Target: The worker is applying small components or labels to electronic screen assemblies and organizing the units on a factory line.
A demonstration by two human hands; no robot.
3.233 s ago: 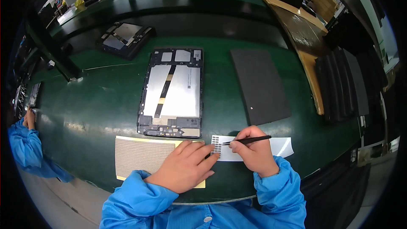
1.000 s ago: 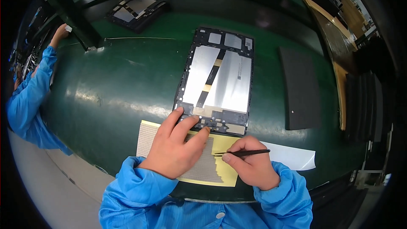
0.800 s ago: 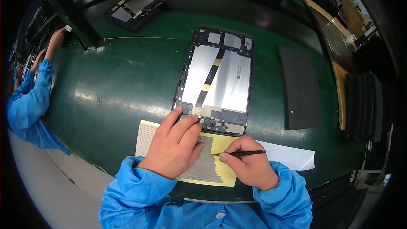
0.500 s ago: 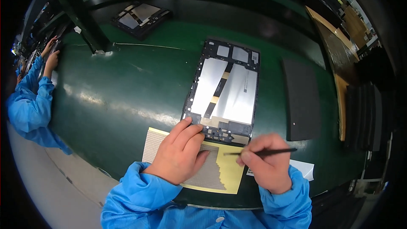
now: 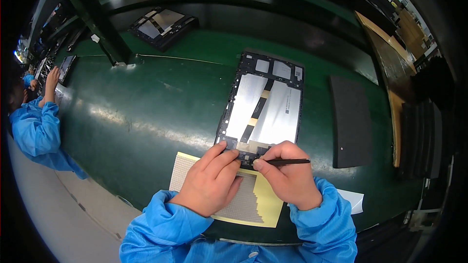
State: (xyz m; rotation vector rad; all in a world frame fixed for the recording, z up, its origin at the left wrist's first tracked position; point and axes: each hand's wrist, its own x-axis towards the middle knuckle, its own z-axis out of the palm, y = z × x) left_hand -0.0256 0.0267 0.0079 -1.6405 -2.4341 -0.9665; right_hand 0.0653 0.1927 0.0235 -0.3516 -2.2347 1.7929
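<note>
Left hand (image 5: 210, 185), fingers spread, pins the open tablet (image 5: 263, 109)'s near edge; right hand (image 5: 287, 178) pinches tweezers (image 5: 287, 162). Best work with small, steady strokes.

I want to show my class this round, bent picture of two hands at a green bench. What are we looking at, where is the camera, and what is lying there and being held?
No machine here: a person in blue sleeves works with bare hands. The camera sits on that person's head and looks down, and its fisheye lens bends the edges round. On the green bench lies an opened tablet, its back off and its silver insides showing. The left hand rests its fingertips on the tablet's near edge. The right hand holds thin black tweezers in a pinching grip, tip at that same edge. Under the hands lies a yellow sheet of small stickers. A dark flat panel lies to the right. Far left, another person works at the same bench.
</note>
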